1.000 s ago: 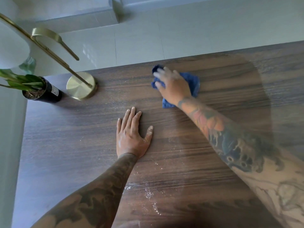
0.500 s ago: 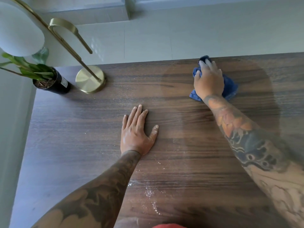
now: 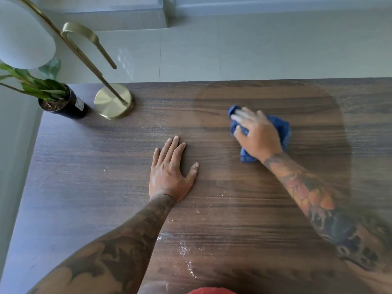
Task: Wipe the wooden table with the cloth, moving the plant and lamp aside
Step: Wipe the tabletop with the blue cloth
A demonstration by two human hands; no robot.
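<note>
The dark wooden table [image 3: 95, 166] fills most of the view. My right hand [image 3: 258, 134] grips a bunched blue cloth [image 3: 283, 130] and presses it on the tabletop right of centre, its fingers blurred. My left hand [image 3: 169, 175] lies flat on the wood at the centre, fingers straight. At the far left corner a small green plant in a black pot [image 3: 63, 105] stands beside the brass lamp [image 3: 113, 100], whose rod leans left to a white globe shade. A darker wiped patch surrounds the cloth.
White specks and smears [image 3: 183, 247] lie on the wood near the front edge, between my forearms. Pale floor tiles [image 3: 233, 56] show beyond the table's far edge. The table's left edge runs close to a pale wall.
My right hand first slid the cloth to the right along the far edge, then drew it back toward me. My left hand stayed flat in place. Plant and lamp have not moved.
</note>
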